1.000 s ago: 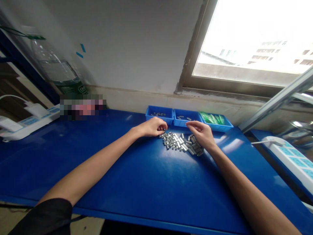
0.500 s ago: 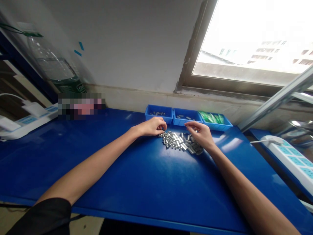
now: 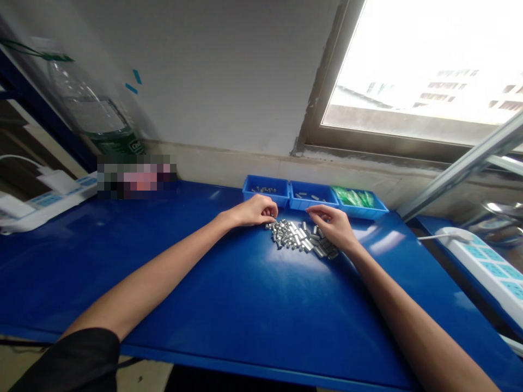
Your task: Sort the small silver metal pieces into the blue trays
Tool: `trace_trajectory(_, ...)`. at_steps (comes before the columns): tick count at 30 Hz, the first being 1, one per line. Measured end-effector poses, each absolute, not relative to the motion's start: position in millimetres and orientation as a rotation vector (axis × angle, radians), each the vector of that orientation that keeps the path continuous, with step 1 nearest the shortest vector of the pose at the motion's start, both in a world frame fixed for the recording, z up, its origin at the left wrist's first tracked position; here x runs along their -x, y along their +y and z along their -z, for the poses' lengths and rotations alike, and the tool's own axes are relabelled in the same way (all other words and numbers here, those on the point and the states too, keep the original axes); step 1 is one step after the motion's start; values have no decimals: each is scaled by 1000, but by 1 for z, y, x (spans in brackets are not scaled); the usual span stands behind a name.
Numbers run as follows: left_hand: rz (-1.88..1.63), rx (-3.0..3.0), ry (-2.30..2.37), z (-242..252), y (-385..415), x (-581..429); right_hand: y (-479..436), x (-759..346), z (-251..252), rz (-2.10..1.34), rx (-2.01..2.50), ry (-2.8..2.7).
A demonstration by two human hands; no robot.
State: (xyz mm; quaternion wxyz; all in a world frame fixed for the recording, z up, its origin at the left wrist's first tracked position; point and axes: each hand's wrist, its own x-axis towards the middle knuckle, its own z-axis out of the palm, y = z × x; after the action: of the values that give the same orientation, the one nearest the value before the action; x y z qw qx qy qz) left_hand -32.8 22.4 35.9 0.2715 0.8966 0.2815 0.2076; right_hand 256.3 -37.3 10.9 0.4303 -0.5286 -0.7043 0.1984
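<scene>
A heap of small silvery metal cylinders (image 3: 300,235), some short and some longer, lies on the blue table (image 3: 229,305). At its left edge is my left hand (image 3: 256,210), closed, with fingers curled in and the thumb beneath; whatever they hold is hidden. My right hand (image 3: 333,224) hovers over the heap's right side. Its thumb and forefinger come together in a pinch, and anything between the tips is too small to make out. Just behind the hands stand a left blue bin (image 3: 265,198) with small brassy-looking pieces and a middle blue bin (image 3: 312,205) with a few metal cylinders.
A third blue bin (image 3: 365,211) holds green packets (image 3: 353,196). Power strips lie at the left (image 3: 53,204) and right (image 3: 488,261). A large clear bottle (image 3: 90,111) stands at the back left. A metal rail (image 3: 461,163) slants across the right, before the window.
My right hand has shifted slightly left, its thumb tip moving nearer the forefinger. My left hand stays almost still by the heap. The bins look unchanged.
</scene>
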Motion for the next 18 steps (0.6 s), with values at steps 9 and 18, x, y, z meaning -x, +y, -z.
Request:
trace_trajectory(9, -586, -2404, 771, -30, 27, 34, -38, -256, -11, -518, 1324, -1756)
trace_trajectory(18, -507, -2507, 773, -28, 31, 35, -38, -255, -10, -552, 1325, -1746)
